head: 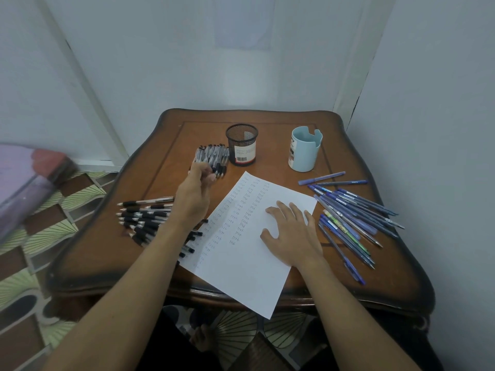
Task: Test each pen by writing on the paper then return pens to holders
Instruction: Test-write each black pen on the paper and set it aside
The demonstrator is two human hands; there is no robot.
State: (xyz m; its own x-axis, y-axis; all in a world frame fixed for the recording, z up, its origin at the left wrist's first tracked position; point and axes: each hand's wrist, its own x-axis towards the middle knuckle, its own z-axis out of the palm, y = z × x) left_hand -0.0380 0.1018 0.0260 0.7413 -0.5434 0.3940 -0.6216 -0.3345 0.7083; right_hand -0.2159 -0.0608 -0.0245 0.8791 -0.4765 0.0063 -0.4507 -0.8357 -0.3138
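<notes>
Partly, left hand (195,191) hides gripped black pens (214,153).

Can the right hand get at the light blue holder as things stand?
Probably yes. The right hand lies open on the paper, and nothing stands between it and the light blue holder.

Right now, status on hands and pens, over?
Left hand grips black pen bundle beside mesh holder. Right hand flat on paper. Blue pens loose on table.
</notes>
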